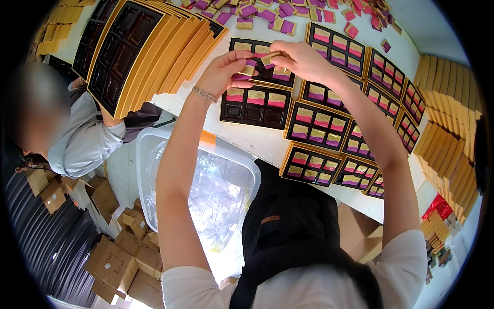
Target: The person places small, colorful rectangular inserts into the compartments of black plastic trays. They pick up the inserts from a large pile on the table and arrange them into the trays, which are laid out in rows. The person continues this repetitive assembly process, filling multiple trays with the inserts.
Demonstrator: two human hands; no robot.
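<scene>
My left hand [224,73] holds a small purple-and-gold wrapped piece [247,68] in curled fingers. My right hand [297,59] pinches another purple-and-gold piece [268,60] between thumb and fingers. Both hands are over a gold-edged box [289,85] with a black insert; it holds pink and purple pieces and is partly hidden by my fingers. Just nearer to me lies a similar box [223,114]. Its far row has pink-and-gold pieces [256,97], while the near-row compartments [254,113] are bare.
Filled boxes [314,123] cover the table to the right. Empty boxes [170,51] are stacked at left; loose wrapped pieces [288,10] lie at the far side. A clear plastic bin [146,180] stands below the table. Another person [87,139] sits at left, near cartons [116,262].
</scene>
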